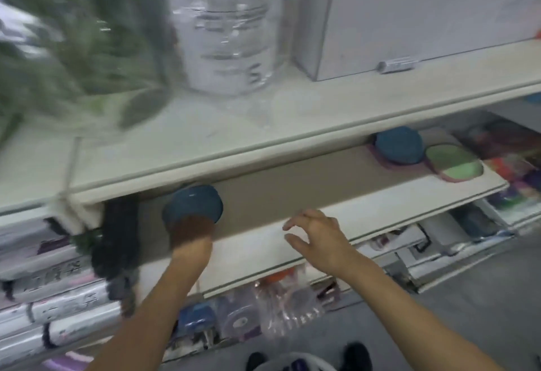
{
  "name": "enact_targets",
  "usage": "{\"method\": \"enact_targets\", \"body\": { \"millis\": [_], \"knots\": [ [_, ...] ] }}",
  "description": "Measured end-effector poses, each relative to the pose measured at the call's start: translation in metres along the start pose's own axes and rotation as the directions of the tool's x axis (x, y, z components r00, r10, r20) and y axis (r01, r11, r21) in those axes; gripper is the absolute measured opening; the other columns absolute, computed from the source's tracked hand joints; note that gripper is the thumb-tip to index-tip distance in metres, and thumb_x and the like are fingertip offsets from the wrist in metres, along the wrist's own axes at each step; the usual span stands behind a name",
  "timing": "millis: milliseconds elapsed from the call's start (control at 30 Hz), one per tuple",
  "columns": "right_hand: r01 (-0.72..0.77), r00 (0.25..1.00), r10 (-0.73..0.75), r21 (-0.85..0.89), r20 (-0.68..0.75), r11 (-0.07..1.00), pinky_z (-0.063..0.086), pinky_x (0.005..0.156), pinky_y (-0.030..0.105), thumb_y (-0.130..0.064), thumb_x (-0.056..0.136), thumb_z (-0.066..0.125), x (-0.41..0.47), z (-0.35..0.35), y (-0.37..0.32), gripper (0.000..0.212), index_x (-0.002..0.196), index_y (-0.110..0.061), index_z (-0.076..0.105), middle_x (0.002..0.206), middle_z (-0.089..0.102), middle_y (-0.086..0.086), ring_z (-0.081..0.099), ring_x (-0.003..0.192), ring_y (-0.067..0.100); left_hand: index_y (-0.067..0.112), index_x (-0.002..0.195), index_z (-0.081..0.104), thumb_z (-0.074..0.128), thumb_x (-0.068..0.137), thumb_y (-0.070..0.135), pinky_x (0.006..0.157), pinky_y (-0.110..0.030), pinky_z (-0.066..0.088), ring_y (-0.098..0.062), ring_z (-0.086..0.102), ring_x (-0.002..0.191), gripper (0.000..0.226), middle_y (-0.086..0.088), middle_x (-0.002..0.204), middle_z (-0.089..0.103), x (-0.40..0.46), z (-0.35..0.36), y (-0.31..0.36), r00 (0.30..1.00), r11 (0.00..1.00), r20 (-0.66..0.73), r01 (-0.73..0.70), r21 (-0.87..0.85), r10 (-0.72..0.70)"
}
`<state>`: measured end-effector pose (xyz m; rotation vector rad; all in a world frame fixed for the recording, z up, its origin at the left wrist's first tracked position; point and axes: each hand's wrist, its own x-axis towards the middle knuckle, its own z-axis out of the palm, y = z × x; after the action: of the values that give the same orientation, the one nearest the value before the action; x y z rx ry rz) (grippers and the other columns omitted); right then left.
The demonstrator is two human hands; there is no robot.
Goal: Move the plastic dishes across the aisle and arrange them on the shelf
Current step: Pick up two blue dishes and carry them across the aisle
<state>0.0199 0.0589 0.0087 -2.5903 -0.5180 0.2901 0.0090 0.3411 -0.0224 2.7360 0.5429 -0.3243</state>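
Right hand (317, 237) empty, fingers spread, hovering near shelf (263, 241) edge, likely for balance. Left hand (190, 231) deep under upper board, grip hidden behind blue bowl (191, 205), probably setting it down. More dishes (424, 155) far right.

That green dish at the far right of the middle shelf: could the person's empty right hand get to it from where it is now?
Probably yes. The right hand is open and empty, hovering at the shelf's front edge. The green dish sits near that edge, with bare shelf between. Only the blue bowl stands beside it, further back.
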Motion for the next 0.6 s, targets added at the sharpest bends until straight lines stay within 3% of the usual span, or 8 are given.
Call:
{"method": "enact_targets", "body": {
  "millis": [67,100,167,267,333,433,600],
  "knots": [
    [-0.001,1.000,0.001,-0.021,0.010,1.000,0.036,0.102,0.038,-0.044,0.100,0.055,0.014,-0.012,0.022,0.025,0.120,-0.034,0.065,0.128,0.056,-0.009,0.051,0.124,0.015,0.006,0.082,0.073,0.077,0.078,0.003,0.066,-0.037,0.057,-0.033,0.067,0.073,0.005,-0.013,0.082,0.068,0.005,0.017,0.023,1.000,0.999,-0.001,-0.018,-0.029,0.018],
    [-0.003,1.000,0.003,-0.044,0.007,0.999,0.037,0.102,0.038,-0.044,0.100,0.055,0.022,-0.020,0.036,0.026,0.120,-0.033,0.066,0.128,0.057,-0.008,0.052,0.124,0.016,0.008,0.073,0.072,0.083,0.071,0.003,0.062,-0.034,0.055,-0.031,0.065,0.065,0.012,-0.012,0.076,0.067,0.008,0.028,0.036,0.998,0.998,-0.021,-0.053,-0.033,0.052],
    [-0.020,1.000,0.019,-0.093,-0.008,0.995,0.042,0.102,0.038,-0.040,0.099,0.056,0.033,-0.040,0.068,0.027,0.121,-0.031,0.069,0.128,0.061,-0.004,0.055,0.122,0.020,0.008,0.082,0.075,0.086,0.076,0.014,0.070,-0.028,0.049,-0.031,0.066,0.077,0.014,-0.008,0.087,0.069,0.004,0.042,0.073,0.977,0.984,-0.116,-0.177,0.006,0.177],
    [-0.046,0.998,0.040,-0.163,-0.041,0.985,0.051,0.092,0.044,-0.035,0.095,0.057,0.045,-0.075,0.131,0.025,0.113,-0.028,0.073,0.119,0.062,0.009,0.060,0.110,0.033,0.011,0.112,0.071,0.068,0.095,0.032,0.083,-0.024,0.035,-0.025,0.060,0.105,0.028,-0.004,0.112,0.065,-0.002,0.053,0.137,0.926,0.933,-0.164,-0.354,-0.064,0.340],
    [-0.070,0.994,0.052,-0.213,-0.092,0.975,0.053,0.085,0.043,-0.039,0.089,0.051,0.052,-0.096,0.174,0.027,0.104,-0.029,0.071,0.111,0.061,0.008,0.061,0.104,0.033,0.011,0.111,0.072,0.066,0.097,0.031,0.082,-0.026,0.039,-0.022,0.059,0.100,0.025,-0.002,0.108,0.065,-0.003,0.057,0.176,0.922,0.931,-0.205,-0.354,-0.095,0.329],
    [-0.151,0.979,0.103,-0.288,-0.174,0.946,0.049,0.077,0.035,-0.033,0.090,0.050,0.068,-0.123,0.231,0.020,0.099,-0.026,0.067,0.105,0.066,0.003,0.062,0.101,0.029,0.008,0.091,0.075,0.080,0.085,0.016,0.071,-0.033,0.054,-0.032,0.068,0.078,0.012,-0.010,0.087,0.071,0.000,0.061,0.223,0.893,0.921,-0.272,-0.386,-0.050,0.359],
    [-0.221,0.967,0.133,-0.459,-0.216,0.860,0.041,0.087,0.040,-0.026,0.097,0.053,0.098,-0.152,0.271,0.024,0.115,-0.017,0.065,0.123,0.063,0.009,0.056,0.116,0.034,0.012,0.077,0.066,0.080,0.076,0.008,0.058,-0.034,0.051,-0.029,0.062,0.063,0.015,-0.007,0.071,0.064,-0.017,0.056,0.276,0.847,0.920,-0.367,-0.386,0.074,0.385]
  ]
}}
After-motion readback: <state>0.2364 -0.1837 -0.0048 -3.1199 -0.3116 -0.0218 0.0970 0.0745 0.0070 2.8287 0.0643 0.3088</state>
